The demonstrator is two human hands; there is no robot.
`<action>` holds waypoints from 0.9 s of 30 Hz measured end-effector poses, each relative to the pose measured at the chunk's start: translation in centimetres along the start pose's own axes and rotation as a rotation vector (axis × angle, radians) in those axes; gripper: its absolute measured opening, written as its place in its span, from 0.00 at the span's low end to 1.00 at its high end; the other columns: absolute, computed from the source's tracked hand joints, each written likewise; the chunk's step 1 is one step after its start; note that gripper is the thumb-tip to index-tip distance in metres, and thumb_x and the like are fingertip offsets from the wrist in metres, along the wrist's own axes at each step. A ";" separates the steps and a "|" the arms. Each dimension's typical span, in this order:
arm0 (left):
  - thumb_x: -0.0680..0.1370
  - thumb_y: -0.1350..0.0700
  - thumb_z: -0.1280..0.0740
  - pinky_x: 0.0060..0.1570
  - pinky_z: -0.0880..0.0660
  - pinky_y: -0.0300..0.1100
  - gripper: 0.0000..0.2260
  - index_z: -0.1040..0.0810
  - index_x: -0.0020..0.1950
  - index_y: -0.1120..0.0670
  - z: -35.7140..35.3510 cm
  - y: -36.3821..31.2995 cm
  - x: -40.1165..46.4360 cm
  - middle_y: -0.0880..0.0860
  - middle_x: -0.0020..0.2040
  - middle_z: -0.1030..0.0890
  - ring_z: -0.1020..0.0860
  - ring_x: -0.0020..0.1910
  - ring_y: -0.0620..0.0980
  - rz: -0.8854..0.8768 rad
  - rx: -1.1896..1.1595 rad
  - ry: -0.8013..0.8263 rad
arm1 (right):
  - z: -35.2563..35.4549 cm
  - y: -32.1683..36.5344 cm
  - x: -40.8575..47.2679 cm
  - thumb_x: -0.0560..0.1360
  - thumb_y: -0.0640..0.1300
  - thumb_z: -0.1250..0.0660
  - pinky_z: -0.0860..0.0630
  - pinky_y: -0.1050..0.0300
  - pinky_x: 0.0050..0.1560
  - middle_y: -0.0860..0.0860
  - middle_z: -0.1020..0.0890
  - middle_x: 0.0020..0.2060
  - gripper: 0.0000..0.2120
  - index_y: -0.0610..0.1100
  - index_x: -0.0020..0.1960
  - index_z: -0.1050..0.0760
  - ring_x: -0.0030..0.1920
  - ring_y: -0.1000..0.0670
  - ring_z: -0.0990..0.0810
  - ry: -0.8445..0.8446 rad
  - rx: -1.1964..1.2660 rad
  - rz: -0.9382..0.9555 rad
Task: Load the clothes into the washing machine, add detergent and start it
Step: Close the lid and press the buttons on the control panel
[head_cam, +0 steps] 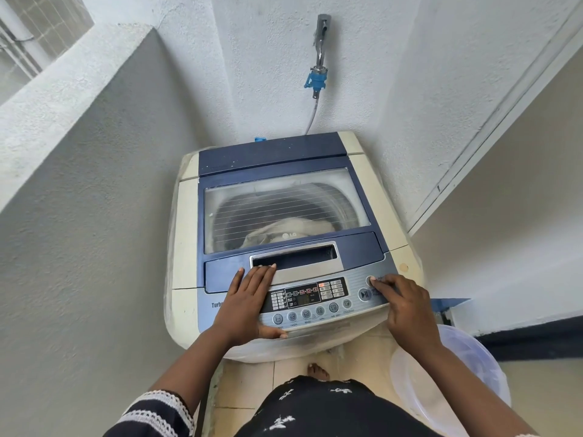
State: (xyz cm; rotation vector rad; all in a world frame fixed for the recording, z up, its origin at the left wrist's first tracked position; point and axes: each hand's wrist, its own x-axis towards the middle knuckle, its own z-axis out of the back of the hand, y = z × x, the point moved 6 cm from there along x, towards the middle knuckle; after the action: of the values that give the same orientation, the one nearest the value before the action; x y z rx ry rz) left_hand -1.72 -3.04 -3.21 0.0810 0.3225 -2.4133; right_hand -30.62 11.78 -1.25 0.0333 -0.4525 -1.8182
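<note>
The washing machine (284, 247) stands against the wall, its lid (285, 206) down, and pale clothes (284, 230) show through the clear window, lying in the drum beyond both hands. No detergent container can be made out.

The left hand (249, 298) lies flat on the left part of the control panel (315, 298), fingers straight and together, their tips reaching the lower edge of the lid handle recess (295, 258); the thumb hooks under the front edge of the panel. Its grip holds nothing; it only rests or braces there.

The right hand (407, 307) sits at the right end of the panel with fingers loosely bent, and its forefinger tip touches the round button (371, 280) at the top right corner. The play/pause button (364, 294) lies just below and to the left of that fingertip. This grip also has hold of nothing.

The panel looks like a stiff plastic face with membrane buttons, so a short, light press from one fingertip should do; the machine is heavy and will not shift under it. The lid is probably light and hinged at the back, best lifted from the recess just ahead of the left fingertips. The clothes are soft and limp. A clear plastic basin (467, 357) sits on the floor below the right forearm.
</note>
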 end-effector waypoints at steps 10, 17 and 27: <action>0.65 0.18 0.47 0.76 0.64 0.50 0.54 0.45 0.80 0.53 1.0 -1.1 0.1 0.51 0.77 0.38 0.43 0.77 0.52 0.048 -0.120 -0.144 | -0.3 2.9 3.0 0.73 0.40 0.40 0.30 0.50 0.52 0.53 0.22 0.52 0.17 0.48 0.58 0.20 0.53 0.48 0.24 0.011 0.233 -0.110; 0.74 0.26 0.50 0.72 0.43 0.58 0.34 0.24 0.65 0.47 3.4 -2.6 2.2 0.43 0.66 0.26 0.31 0.69 0.42 0.129 -0.608 -0.241 | -1.2 6.4 5.1 0.79 0.44 0.37 0.26 0.53 0.56 0.56 0.23 0.53 0.12 0.49 0.61 0.21 0.55 0.55 0.25 0.089 0.473 -0.011; 0.72 0.24 0.51 0.57 0.26 0.36 0.44 0.17 0.54 0.62 4.4 -5.7 3.3 0.56 0.52 0.15 0.19 0.57 0.51 0.233 -1.470 -0.318 | -2.0 11.6 6.5 0.82 0.53 0.46 0.28 0.66 0.62 0.51 0.19 0.59 0.21 0.42 0.64 0.22 0.62 0.56 0.22 0.166 0.995 -0.089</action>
State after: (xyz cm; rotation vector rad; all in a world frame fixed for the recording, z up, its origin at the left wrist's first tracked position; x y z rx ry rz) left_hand -7.81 -2.09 1.79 -0.8358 1.6706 -1.4215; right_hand -21.41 2.60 1.98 0.8854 -1.2004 -1.4921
